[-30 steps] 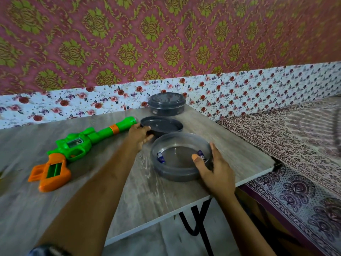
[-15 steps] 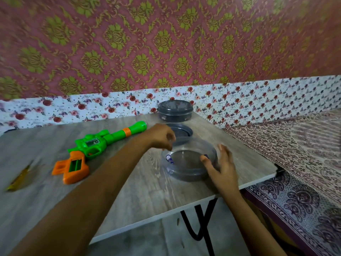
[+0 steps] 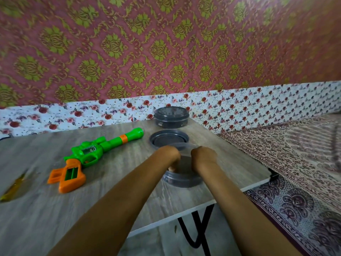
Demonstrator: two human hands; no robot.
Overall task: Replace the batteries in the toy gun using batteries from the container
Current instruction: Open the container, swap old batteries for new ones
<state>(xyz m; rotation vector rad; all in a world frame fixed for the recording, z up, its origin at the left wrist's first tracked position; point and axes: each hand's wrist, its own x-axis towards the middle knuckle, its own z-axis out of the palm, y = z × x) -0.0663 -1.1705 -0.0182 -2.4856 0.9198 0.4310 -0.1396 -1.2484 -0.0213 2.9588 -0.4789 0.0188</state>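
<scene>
The green and orange toy gun (image 3: 86,156) lies on the grey wooden table (image 3: 103,215), left of my arms, with the battery slot in its orange grip facing up. An open grey round container (image 3: 182,179) stands near the table's right front corner. My left hand (image 3: 169,157) and my right hand (image 3: 203,156) both dip into it from above, knuckles up and fingers bent down inside. The fingers and the batteries are hidden behind the hands.
The container's grey lid (image 3: 168,139) lies upside down just behind it, and a second, closed grey container (image 3: 171,116) stands by the wall. A yellow object (image 3: 13,189) lies at the table's left. A patterned bedcover (image 3: 295,163) lies beyond the right edge.
My left hand left the lid and moved into the open container. My right hand went from the container's rim down into it. The camera view shifted.
</scene>
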